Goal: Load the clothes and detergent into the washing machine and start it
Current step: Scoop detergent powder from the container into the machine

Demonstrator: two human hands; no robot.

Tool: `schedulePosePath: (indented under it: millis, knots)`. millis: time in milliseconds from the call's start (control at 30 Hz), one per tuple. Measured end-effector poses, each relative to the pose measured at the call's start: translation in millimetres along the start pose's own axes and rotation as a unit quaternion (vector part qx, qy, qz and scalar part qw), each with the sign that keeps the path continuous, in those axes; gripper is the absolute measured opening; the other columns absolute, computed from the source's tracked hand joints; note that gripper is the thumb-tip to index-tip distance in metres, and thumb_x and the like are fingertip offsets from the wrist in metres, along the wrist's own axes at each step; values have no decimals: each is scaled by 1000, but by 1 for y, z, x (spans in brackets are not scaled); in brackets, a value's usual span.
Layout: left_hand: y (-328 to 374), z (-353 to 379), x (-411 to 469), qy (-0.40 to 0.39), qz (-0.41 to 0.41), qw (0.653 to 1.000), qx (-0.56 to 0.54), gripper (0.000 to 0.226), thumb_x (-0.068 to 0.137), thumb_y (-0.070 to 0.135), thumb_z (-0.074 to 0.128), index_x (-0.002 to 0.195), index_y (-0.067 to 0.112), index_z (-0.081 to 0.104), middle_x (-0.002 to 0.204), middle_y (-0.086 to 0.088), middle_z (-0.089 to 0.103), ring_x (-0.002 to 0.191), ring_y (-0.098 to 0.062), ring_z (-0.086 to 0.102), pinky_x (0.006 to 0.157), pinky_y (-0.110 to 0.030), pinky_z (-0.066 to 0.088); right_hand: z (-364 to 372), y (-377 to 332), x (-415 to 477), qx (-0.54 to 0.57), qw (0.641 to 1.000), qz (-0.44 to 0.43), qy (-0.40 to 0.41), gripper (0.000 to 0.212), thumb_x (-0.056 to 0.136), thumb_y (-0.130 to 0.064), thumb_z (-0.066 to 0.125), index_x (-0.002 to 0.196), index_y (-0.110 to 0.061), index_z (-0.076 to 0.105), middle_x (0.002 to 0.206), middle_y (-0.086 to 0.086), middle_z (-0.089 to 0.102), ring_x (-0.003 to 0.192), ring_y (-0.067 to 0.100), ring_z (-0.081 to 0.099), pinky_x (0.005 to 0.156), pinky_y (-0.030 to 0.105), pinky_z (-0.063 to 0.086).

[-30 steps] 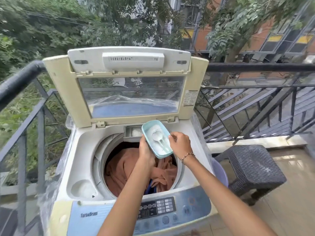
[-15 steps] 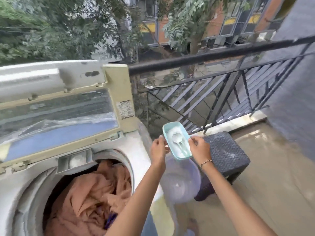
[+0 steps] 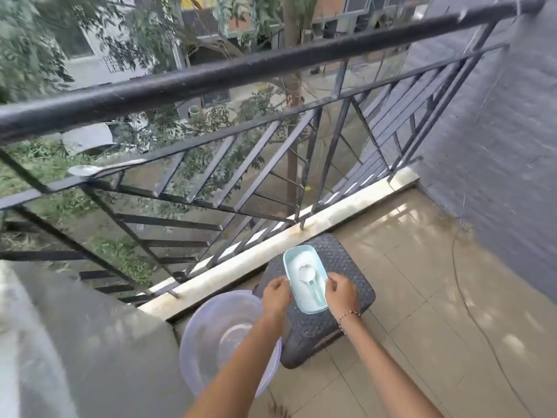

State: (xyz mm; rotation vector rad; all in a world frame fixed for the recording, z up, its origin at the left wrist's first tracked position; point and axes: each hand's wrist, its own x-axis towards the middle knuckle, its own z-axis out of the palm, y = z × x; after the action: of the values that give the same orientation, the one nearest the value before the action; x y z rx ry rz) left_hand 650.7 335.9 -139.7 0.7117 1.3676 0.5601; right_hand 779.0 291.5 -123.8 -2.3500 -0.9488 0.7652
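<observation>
- The left hand and right hand are each pinching a long side of a pale blue tub, fingers closed on its rim.
- The tub is holding white powder, likely detergent, with a spoon lying in it.
- The tub is sitting over a dark woven stool; whether it is touching the stool is unclear.
- A clear plastic basin is standing on the tiled floor just beside the stool, under the left forearm.
- A blurred grey-white bulk, possibly the washing machine, is filling the lower left corner.
- A black railing is running behind everything.
</observation>
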Motion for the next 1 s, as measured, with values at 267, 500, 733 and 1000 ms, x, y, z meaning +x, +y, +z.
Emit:
schedulePosePath:
  millis: [267,500,733,1000]
  knots:
    - [-29,44,70,-15,-63,998,27,20,89,-5,50,85,8,65,80,-6,63,70,-14,58,60,-19,47,28,51,87,-22,995,69,-75,31,94,-14,44,117,-17,65,119,7,67,106,27,61,88,28,49]
    - [-57,61,112,-24,-90,995,30,25,68,6,51,91,0,60,85,-14,59,68,-18,55,53,-23,45,61,78,125,-7,988,99,-119,35,90,0,41,113,-6,67,117,13,67,107,29,61,85,25,47]
    - [-79,60,124,-44,-103,993,27,29,88,-6,41,111,0,59,102,-16,63,84,-21,59,60,-17,50,84,95,134,13,986,121,-110,38,88,3,41,114,-5,66,116,14,67,106,30,61,88,31,49]
    - [-79,52,108,-84,-102,986,98,41,89,-3,45,127,12,51,123,-7,60,110,-22,57,85,-27,46,97,94,121,48,986,137,-83,38,89,-4,53,127,-7,56,129,12,60,117,30,55,101,37,44]
